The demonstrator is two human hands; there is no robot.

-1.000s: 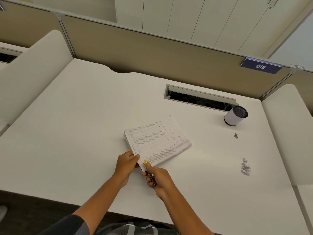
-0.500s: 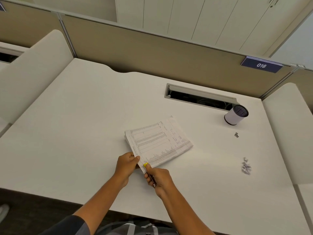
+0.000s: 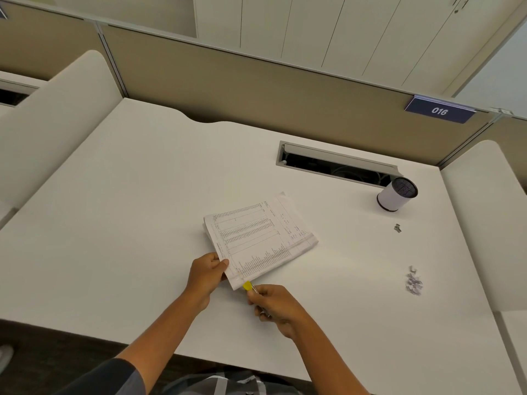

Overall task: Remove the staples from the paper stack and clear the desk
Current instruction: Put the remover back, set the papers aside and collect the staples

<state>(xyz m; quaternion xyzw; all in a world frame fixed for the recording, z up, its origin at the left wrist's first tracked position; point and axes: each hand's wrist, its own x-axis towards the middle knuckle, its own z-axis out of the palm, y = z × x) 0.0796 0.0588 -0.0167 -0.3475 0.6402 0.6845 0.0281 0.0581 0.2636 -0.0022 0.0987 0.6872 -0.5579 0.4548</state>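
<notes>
A stack of printed paper lies at an angle in the middle of the white desk. My left hand pinches its near left edge, thumb on top. My right hand grips a slim tool with a yellow tip. That tip touches the stack's near corner. A pile of pulled staples lies to the right, and a lone staple sits farther back.
A white cylindrical pen holder stands at the back right beside an open cable slot. Beige partition walls close off the back, and rounded side panels flank the desk.
My right hand and the tool's yellow tip have shifted slightly along the stack's near corner. My left hand keeps its pinch on the paper's edge.
</notes>
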